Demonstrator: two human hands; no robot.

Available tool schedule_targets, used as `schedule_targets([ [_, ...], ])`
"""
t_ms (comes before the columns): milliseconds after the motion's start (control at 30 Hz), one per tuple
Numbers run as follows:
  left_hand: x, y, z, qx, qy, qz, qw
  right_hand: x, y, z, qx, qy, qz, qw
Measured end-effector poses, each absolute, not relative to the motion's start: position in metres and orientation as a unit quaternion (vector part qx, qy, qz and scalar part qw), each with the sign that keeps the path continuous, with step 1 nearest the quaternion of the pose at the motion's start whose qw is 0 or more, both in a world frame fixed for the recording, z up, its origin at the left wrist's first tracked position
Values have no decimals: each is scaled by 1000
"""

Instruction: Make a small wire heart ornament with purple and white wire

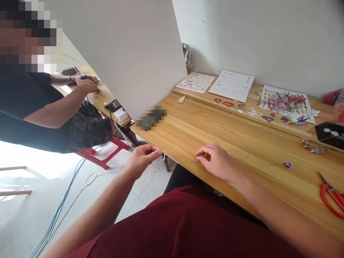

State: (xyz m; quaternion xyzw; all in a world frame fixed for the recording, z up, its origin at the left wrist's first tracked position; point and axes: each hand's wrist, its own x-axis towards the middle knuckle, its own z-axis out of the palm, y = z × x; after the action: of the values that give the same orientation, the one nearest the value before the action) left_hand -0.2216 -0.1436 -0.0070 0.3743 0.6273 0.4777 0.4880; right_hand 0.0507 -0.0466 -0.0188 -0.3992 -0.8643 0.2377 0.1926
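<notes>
My left hand [142,157] is pinched shut on the end of a thin pale strip [163,154] just off the near edge of the wooden table [204,125]. My right hand [215,161] rests on the table edge with its fingers curled and thumb meeting forefinger; what it pinches is too small to make out. A faint thin line runs along the table from it toward the right. A small purple paper coil [288,165] lies to the right of that hand.
Red-handled scissors [331,195] lie at the right edge. White template boards [232,85], red heart shapes [225,103], coloured paper pieces [285,102] and a black tray [330,134] sit at the back. A white partition [129,53] stands left; another person works beyond it.
</notes>
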Motion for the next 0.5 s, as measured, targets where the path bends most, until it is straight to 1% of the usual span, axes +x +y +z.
schedule_targets([
  [333, -206, -144, -15, 389, 618, 445, 518, 53, -57, -25, -372, -887, 200, 183],
  [433, -202, -141, -17, 393, 607, 449, 524, 56, -60, -23, -373, -874, 239, 201],
  [500, -197, -139, -19, 396, 600, 446, 533, 62, -60, -20, -397, -837, 310, 214],
])
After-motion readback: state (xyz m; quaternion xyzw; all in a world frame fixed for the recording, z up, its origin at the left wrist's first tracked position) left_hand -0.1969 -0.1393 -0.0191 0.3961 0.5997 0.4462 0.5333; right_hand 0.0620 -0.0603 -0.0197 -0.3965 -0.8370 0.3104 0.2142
